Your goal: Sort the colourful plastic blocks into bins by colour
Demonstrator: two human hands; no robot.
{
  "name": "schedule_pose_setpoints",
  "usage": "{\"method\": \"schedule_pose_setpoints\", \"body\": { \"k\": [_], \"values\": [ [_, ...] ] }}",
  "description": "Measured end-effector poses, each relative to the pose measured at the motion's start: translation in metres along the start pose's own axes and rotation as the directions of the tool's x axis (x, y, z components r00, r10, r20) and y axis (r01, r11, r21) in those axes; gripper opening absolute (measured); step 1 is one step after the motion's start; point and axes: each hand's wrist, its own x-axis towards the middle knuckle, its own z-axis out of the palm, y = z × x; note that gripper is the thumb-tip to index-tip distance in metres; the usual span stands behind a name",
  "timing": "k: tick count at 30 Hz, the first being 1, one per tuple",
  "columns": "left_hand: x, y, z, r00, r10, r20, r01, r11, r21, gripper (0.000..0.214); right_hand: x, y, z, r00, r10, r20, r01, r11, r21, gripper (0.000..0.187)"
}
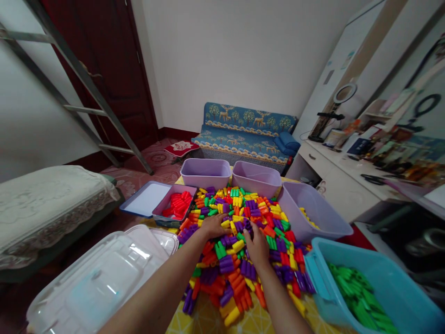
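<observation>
A big heap of short plastic blocks (239,241) in red, orange, yellow, green and purple covers the yellow table (208,320). My left hand (213,226) rests on the heap with its fingers curled down into the blocks. My right hand (256,243) lies just beside it, fingers bent over purple and yellow pieces. Whether either hand has a block in its grip is hidden by the fingers.
A small tray of red blocks (175,206) sits left of the heap beside a blue lid (144,199). Three purple bins (205,172) (256,178) (313,211) ring the far side. A blue bin of green blocks (368,287) is at right. A clear container (100,278) lies at left.
</observation>
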Motion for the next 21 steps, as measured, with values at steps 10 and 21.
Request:
{"method": "schedule_pose_setpoints", "body": {
  "k": [10, 21],
  "values": [
    [0.0035, -0.0019, 0.0054, 1.000, -0.005, 0.005, 0.005, 0.998, 0.060, 0.080, -0.0039, 0.0008, 0.0048, 0.999, -0.050, -0.005, 0.048, 0.980, -0.192, 0.042],
    [0.0022, -0.0008, 0.0055, 1.000, 0.001, 0.001, -0.001, 0.999, 0.053, 0.085, -0.0047, 0.0020, 0.0044, 0.999, -0.044, 0.006, 0.044, 0.982, -0.184, 0.045]
  ]
}}
